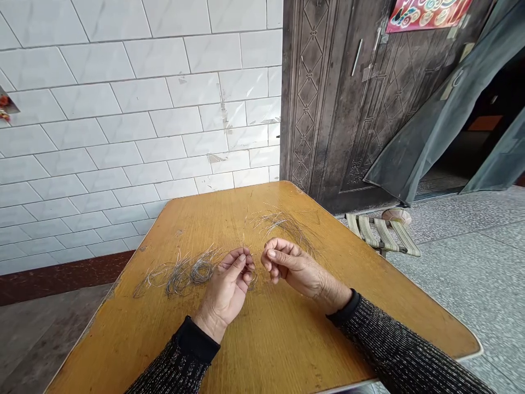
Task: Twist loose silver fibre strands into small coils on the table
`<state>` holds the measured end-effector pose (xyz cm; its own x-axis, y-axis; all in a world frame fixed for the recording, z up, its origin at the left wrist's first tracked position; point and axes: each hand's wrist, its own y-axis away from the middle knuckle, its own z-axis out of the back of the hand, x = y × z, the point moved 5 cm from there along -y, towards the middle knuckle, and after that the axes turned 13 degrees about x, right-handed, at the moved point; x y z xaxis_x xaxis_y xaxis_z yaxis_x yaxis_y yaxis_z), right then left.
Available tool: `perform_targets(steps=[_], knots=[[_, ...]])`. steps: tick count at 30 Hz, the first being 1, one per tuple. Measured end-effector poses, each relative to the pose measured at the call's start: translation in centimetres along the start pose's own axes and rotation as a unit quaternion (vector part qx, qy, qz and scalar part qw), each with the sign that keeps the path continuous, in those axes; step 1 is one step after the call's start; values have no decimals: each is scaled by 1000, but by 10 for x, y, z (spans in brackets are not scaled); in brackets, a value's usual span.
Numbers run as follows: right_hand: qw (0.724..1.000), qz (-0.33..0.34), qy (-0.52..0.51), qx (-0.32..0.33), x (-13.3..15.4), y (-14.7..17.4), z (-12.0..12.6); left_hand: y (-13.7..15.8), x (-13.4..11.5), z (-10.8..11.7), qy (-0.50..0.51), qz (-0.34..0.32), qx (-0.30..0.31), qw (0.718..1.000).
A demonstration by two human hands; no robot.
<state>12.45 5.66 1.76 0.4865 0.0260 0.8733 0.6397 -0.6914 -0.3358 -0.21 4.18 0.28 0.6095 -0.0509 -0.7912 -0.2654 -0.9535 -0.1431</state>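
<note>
My left hand (226, 287) is closed in a pinch on a thin wire (245, 232), which rises above the fingertips with a slight bend. Just to the right, my right hand (296, 269) has its thumb and index finger pressed together; whatever is between them is too small to make out. The two hands are a short gap apart over the table. Beside my left hand lie coiled bundles of thin grey wire (200, 270). Past my right hand, a spread of loose, fairly straight wires (283, 221) rests on the wood. A curve of wire (254, 282) shows below the left fingers.
The wooden table (320, 350) has a pale edge and reaches a white tiled wall (156, 93). A dark carved door (340, 109) and a grey hanging curtain (426, 131) are on the right. A striped folding stool (383, 234) stands beside the table.
</note>
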Motion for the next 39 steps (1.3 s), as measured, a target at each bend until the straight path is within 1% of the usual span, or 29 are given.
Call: perform_targets(steps=[2,5,7,9,11,14,17,19,20,22,24,28,31,34,39], knots=[[999,-3,32,-13,1,0,3,1,0,-1,-11,5,-1,1000],[991,16,123,-44,5,1,5,1,-1,-1,-38,8,-2,999],[975,41,208,-72,10,2,5,0,-1,1,-74,3,1,997],[943,71,310,-93,15,5,2,0,-3,2,-127,-9,5,992],[895,97,423,-99,20,8,-3,1,-5,2,-185,-26,5,982],[806,108,578,-72,24,9,-11,2,-11,-1,-263,-52,-2,963],[701,96,706,-38,23,10,-16,3,-15,-5,-322,-71,3,944],[628,80,774,-22,21,10,-18,4,-17,-6,-355,-77,12,932],[596,73,799,-15,20,10,-19,4,-17,-7,-369,-76,16,926],[547,64,835,-3,19,11,-22,3,-16,-6,-392,-66,23,917],[512,57,857,10,18,12,-26,2,-15,-6,-408,-51,30,911],[462,42,885,36,14,12,-33,0,-11,-5,-421,-19,51,905],[438,44,896,56,12,11,-37,-2,-7,-4,-417,1,64,907],[428,49,899,78,9,11,-40,-2,-4,-4,-420,15,75,904],[420,43,901,101,7,12,-41,-2,-2,-6,-428,35,93,899]])
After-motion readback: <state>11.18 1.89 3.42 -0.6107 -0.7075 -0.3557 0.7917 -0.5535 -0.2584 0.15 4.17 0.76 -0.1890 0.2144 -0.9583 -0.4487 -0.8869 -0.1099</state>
